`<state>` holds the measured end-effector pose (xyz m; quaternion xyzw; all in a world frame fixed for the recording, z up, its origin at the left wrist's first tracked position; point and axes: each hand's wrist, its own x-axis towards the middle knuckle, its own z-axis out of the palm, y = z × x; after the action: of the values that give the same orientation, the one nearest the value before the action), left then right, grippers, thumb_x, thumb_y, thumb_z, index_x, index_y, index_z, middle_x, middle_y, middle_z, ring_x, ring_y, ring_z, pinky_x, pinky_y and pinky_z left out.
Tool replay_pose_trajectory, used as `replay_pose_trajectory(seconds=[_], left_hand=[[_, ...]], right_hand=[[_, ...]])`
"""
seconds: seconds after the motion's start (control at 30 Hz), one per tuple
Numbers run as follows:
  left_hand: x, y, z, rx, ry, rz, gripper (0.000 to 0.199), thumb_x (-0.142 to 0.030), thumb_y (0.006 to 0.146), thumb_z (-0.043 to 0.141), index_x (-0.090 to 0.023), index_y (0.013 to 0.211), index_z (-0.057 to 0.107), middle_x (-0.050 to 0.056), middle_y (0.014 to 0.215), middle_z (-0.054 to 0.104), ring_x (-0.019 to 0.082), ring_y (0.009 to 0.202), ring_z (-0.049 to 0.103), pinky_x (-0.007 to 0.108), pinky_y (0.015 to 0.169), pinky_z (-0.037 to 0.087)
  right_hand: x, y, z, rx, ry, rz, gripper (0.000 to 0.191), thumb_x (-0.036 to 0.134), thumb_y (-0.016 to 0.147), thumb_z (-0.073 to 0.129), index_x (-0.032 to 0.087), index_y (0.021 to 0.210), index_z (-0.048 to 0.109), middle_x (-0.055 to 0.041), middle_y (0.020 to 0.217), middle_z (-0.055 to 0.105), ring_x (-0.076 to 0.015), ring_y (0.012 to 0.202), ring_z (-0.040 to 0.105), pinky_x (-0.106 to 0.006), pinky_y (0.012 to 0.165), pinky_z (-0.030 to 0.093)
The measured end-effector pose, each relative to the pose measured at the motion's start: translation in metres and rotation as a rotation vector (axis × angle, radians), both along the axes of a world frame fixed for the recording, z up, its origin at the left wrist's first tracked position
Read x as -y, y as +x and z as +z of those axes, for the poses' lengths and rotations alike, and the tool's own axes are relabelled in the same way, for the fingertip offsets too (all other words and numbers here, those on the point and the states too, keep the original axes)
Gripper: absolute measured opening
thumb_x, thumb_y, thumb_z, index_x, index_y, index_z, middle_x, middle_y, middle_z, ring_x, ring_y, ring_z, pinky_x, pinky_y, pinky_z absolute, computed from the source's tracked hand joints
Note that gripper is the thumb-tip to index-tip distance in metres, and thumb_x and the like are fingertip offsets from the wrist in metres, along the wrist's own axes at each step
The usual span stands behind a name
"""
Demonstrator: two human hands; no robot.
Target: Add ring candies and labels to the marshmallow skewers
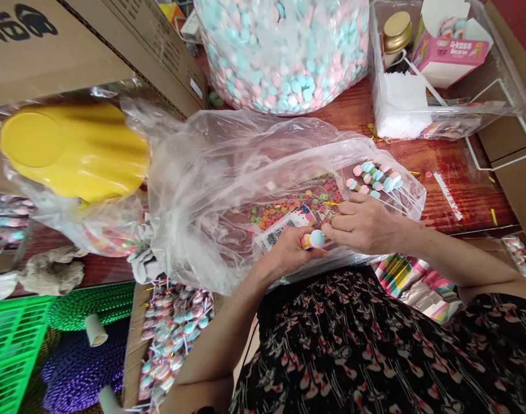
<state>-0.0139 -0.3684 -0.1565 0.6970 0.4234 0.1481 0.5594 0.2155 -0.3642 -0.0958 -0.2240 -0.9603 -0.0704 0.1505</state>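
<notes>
Here we go, both hands are up close over the bag. The left hand [286, 253] is clenched around a short candy stick [312, 239], pink and blue rounds packed tight, with the blue end poking out of the grip. The right hand [364, 225] comes in from the other side, fingers curled, and its fingertips [329, 231] are right at that blue end. Are they pinching something thin there? Can't tell from here, the fingers cover it.

Just past those fingers, a row of finished skewers [375, 179] lies on the clear plastic bag [211, 172], and inside the bag there's a heap of little ring candies [297, 198] with a printed card [284, 227] sitting among them. Up top, a huge jar [284, 52] crammed with pink and blue candies stands on the wooden table [461, 195]. To the right, a clear tray [510, 98] holds a bundle of white sticks [400, 106], a pink box [450, 52] and a gold-lidded jar [396, 34]. Over on the left, a yellow lid [73, 150] bulges under the plastic, and down below, a cardboard tray [133, 345] is piled with more candy sticks [174, 339], right beside spools of green and purple tinsel [90, 305].
</notes>
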Motion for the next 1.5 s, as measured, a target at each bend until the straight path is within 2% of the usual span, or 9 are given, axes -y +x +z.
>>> replay_pose_trajectory(seconds=[0.13,0.3,0.53,0.67,0.83,0.97,1.23,1.37,1.5], left_hand=[[0.0,0.003,-0.002,0.024,0.022,0.02,0.033,-0.043,0.067,0.081,-0.015,0.078,0.067,-0.003,0.065,0.057,0.012,0.062,0.05,0.022,0.057,0.04],[0.001,0.009,-0.004,-0.005,0.094,0.028,0.032,-0.041,0.068,0.081,-0.015,0.083,0.07,-0.002,0.068,0.063,0.014,0.067,0.055,0.023,0.061,0.044],[0.004,0.002,0.001,-0.188,0.258,0.023,0.043,-0.042,0.073,0.077,-0.016,0.107,0.069,0.001,0.082,0.071,0.018,0.073,0.062,0.028,0.071,0.048],[0.0,-0.012,0.009,-0.263,0.392,0.021,0.068,-0.049,0.07,0.08,-0.018,0.128,0.061,0.01,0.111,0.071,0.027,0.1,0.064,0.036,0.088,0.048],[-0.006,-0.018,0.015,-0.106,0.124,-0.119,0.035,-0.049,0.086,0.064,-0.016,0.096,0.069,-0.001,0.08,0.067,0.016,0.073,0.058,0.024,0.07,0.046],[-0.004,-0.018,0.012,-0.019,0.004,-0.11,0.031,-0.043,0.081,0.071,-0.015,0.095,0.068,-0.002,0.083,0.064,0.015,0.077,0.055,0.023,0.071,0.046],[0.003,-0.006,0.005,0.19,-0.232,-0.048,0.043,-0.04,0.067,0.084,-0.014,0.097,0.07,0.001,0.087,0.067,0.018,0.081,0.059,0.029,0.081,0.05],[0.003,0.002,0.0,0.216,-0.252,0.004,0.047,-0.036,0.065,0.086,-0.015,0.105,0.071,0.004,0.098,0.07,0.02,0.091,0.062,0.032,0.088,0.05],[0.004,0.003,0.002,0.167,-0.205,0.07,0.045,-0.038,0.063,0.087,-0.015,0.098,0.072,0.003,0.092,0.07,0.02,0.086,0.061,0.029,0.082,0.05]], right_hand=[[-0.002,-0.007,-0.021,-0.039,-0.074,-0.012,0.024,0.022,0.1,0.046,0.017,0.087,0.065,-0.0014,0.069,0.061,-0.0138,0.068,0.045,-0.033,0.066,0.025],[-0.002,-0.018,-0.035,0.048,-0.284,-0.033,0.02,0.022,0.096,0.05,0.015,0.088,0.066,-0.0036,0.078,0.067,-0.0131,0.066,0.05,-0.03,0.063,0.027],[-0.021,-0.011,-0.034,-0.02,-0.609,-0.157,0.028,0.029,0.097,0.049,0.017,0.084,0.071,-0.001,0.071,0.066,-0.012,0.063,0.051,-0.026,0.061,0.026],[-0.025,-0.002,-0.031,-0.104,-0.559,-0.123,0.031,0.026,0.099,0.044,0.018,0.087,0.071,-0.0006,0.071,0.066,-0.0118,0.066,0.052,-0.026,0.062,0.025],[-0.021,-0.005,-0.027,-0.088,-0.336,-0.08,0.024,0.016,0.091,0.046,0.019,0.09,0.07,-0.0009,0.073,0.066,-0.0134,0.066,0.049,-0.029,0.063,0.024],[-0.023,-0.003,-0.023,-0.071,-0.282,-0.125,0.02,0.014,0.089,0.049,0.019,0.088,0.069,0.0007,0.07,0.064,-0.0124,0.063,0.046,-0.03,0.064,0.022],[-0.015,-0.015,-0.02,0.048,-0.302,-0.081,0.017,0.013,0.087,0.051,0.016,0.086,0.067,-0.0025,0.073,0.066,-0.0127,0.063,0.048,-0.032,0.062,0.021],[-0.012,-0.026,-0.013,0.175,-0.406,-0.031,0.016,0.018,0.092,0.052,0.015,0.088,0.068,-0.0046,0.079,0.069,-0.0127,0.063,0.048,-0.03,0.06,0.022],[-0.011,-0.031,-0.007,0.253,-0.481,0.007,0.018,0.025,0.094,0.054,0.014,0.088,0.068,-0.0063,0.082,0.069,-0.0131,0.064,0.049,-0.029,0.06,0.024]])
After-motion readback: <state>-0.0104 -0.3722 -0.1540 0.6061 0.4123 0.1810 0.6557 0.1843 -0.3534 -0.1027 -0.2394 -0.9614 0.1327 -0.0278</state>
